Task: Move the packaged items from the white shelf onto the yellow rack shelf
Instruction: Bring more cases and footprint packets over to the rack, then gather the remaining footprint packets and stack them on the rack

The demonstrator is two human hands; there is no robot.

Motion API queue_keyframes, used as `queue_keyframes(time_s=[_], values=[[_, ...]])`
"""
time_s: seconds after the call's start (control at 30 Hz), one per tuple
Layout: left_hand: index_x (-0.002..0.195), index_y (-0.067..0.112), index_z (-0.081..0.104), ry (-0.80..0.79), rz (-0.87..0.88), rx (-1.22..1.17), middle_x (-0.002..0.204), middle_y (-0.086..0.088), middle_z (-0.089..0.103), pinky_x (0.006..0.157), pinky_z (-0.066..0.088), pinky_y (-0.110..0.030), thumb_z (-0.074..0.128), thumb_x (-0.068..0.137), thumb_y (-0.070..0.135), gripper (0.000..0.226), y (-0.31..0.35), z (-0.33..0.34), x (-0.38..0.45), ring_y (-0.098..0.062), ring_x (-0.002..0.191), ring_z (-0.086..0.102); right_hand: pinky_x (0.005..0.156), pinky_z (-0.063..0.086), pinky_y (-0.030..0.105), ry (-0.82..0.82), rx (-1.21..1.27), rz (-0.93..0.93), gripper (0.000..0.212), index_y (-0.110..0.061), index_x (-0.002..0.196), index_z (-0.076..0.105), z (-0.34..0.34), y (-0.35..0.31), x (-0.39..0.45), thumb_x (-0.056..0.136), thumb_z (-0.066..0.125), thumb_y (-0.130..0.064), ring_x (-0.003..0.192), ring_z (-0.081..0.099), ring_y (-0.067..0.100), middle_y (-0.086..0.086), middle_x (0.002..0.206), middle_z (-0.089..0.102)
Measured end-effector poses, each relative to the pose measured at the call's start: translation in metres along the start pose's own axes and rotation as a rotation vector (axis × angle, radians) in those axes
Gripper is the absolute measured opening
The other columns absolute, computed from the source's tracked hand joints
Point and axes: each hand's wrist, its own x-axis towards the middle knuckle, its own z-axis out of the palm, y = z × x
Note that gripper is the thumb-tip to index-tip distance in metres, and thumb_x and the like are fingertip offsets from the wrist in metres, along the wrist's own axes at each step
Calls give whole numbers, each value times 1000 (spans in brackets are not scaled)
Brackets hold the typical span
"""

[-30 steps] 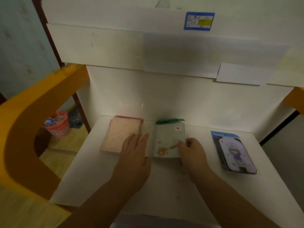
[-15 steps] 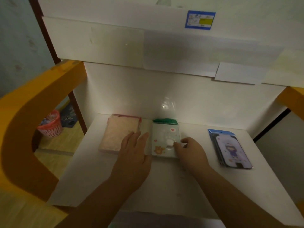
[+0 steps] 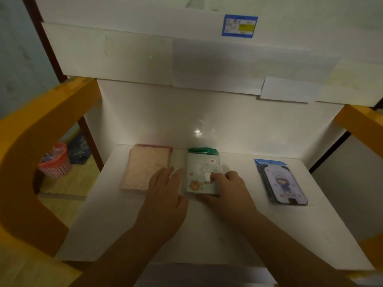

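White board makes up the shelf (image 3: 207, 230) where three packets lie in a row, and the middle one is the business in hand. That packet (image 3: 202, 172), pale green with a bear and hearts printed on it and a dark green header at the back, lies flat at the centre of the shelf. Compared with a second ago the right hand (image 3: 228, 187) has crept from the packet's right edge onto its face: the thumb now presses on the print while the fingers curl at the near right corner, a narrow pinch on the packet that has not lifted it. The left hand (image 3: 165, 193) has hardly shifted; it lies flat and spread just left of the green packet, fingertips over the clear edge of its wrapper and the near corner of the pink packet (image 3: 145, 168), holding nothing. This reads as the start of the first pick, so all three packets have yet to be carried over.

To the right of the green packet, well apart, lies a blue packet (image 3: 283, 183) with a cartoon figure. The yellow rack (image 3: 31, 141) curves round to the left of the green packet, and another yellow arm shows at the far right. Beyond the rack, on the floor, stands a red basket (image 3: 55, 162). Overhead, a white panel carries a blue label (image 3: 239, 25). Nothing blocks the lift, though the overhanging panel leaves limited headroom.
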Motion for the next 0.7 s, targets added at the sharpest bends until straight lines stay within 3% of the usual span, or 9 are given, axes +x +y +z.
queue_keyframes(time_s=[0.2, 0.37, 0.5, 0.6, 0.7], values=[[151, 23, 27, -15, 13, -10, 157, -1, 23, 111, 7, -24, 43, 89, 24, 63, 3, -5, -2, -15, 145, 7, 86, 50, 29, -12, 67, 59, 70, -36, 123, 47, -1, -3, 5, 66, 70, -70, 105, 48, 17, -5, 109, 43], [146, 15, 37, 16, 40, -3, 149, -6, 36, 114, 16, -30, 44, 83, 26, 65, 11, -3, -2, -21, 140, 21, 100, 45, 37, -34, 100, 69, 103, -31, 146, 29, -9, 3, -6, 62, 77, -65, 122, 42, 19, -1, 131, 42], [147, 15, 37, 27, 80, -3, 149, -5, 38, 118, 25, -40, 47, 86, 25, 62, 33, 0, -4, -21, 141, 24, 102, 40, 31, 45, 119, 34, 94, -32, 145, 30, -30, 13, -35, 68, 74, -65, 128, 41, 15, -5, 138, 42], [148, 19, 34, 33, 146, 1, 151, -1, 36, 117, 23, -33, 52, 92, 25, 60, 61, 3, -5, -18, 139, 26, 103, 42, 31, 163, 167, 31, 92, -32, 147, 30, -52, 26, -66, 72, 61, -74, 130, 42, 11, -8, 144, 42], [148, 23, 33, 46, 205, 30, 149, 2, 38, 109, 19, -24, 54, 92, 30, 60, 96, 8, -8, -15, 137, 30, 104, 43, 28, 291, 188, -2, 84, -29, 140, 41, -85, 42, -97, 73, 53, -78, 127, 44, 9, -8, 138, 48]])
